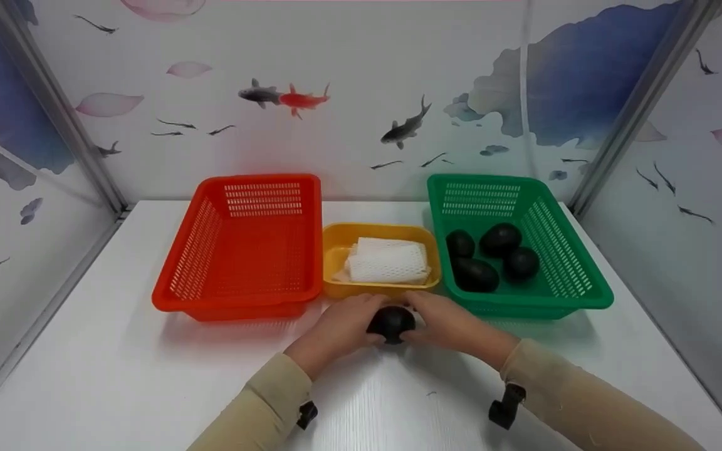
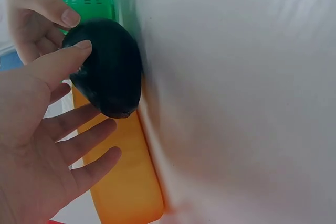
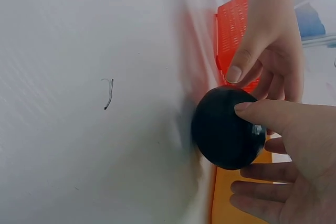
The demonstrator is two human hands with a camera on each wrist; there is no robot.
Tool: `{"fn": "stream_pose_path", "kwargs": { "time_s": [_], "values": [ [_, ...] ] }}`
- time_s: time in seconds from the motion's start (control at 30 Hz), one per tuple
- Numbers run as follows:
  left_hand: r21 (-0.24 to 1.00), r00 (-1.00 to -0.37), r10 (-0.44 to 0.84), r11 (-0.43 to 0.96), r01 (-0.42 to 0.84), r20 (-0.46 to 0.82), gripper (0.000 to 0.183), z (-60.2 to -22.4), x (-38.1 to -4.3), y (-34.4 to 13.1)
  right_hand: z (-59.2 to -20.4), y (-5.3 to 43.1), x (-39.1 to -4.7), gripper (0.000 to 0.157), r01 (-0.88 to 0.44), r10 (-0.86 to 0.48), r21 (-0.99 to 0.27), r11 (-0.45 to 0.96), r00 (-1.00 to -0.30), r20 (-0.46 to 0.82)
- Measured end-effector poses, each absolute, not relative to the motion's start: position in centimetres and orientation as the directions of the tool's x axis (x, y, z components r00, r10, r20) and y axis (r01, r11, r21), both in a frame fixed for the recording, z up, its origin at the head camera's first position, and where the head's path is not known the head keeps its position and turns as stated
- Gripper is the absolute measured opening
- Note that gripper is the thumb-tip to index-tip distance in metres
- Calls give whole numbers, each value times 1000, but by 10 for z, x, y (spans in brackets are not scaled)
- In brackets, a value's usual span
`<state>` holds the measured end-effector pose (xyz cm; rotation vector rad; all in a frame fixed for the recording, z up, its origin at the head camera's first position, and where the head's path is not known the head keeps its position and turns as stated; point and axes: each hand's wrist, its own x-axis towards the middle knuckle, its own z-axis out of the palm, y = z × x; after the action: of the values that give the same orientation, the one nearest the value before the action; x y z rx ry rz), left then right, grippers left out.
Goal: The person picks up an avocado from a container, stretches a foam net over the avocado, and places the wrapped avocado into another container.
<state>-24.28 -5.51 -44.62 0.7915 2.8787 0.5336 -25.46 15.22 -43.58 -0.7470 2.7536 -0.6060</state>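
At the lower centre of the head view, the fruit (image 1: 392,324) lies between the left hand (image 1: 345,322) and the right hand (image 1: 445,319), just below the tray (image 1: 348,290); both hands touch it, neither clearly nearer, and its sides are partly covered by fingers. In the left wrist view, upper left, its long axis runs near-vertical, slightly tilted, narrower end downward; the left hand pinches it loosely, thumb across its face, the lower fingers spread. In the right wrist view, right of centre, the fruit appears foreshortened, almost round; the right hand pinches it likewise, its lower fingers extended. Fingertip contacts behind the fruit are concealed, and whether it rests on the table (image 1: 85,369) cannot be told
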Motion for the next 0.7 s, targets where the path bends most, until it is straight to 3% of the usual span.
{"fn": "stream_pose_path", "kwargs": {
  "time_s": [0.27,0.5,0.7],
  "values": [
    [326,-857,514,804,497,37,50,-438,-244,-58,-425,151,-255,50,-476,-540,-406,780,-840,-55],
    [287,-849,516,801,525,114,37,-428,-247,-61,-414,149,-257,33,-501,-538,-346,793,-843,-13],
    [283,-870,474,822,493,140,37,-416,-253,-59,-406,149,-262,29,-481,-504,-304,822,-864,5]
  ]
}}
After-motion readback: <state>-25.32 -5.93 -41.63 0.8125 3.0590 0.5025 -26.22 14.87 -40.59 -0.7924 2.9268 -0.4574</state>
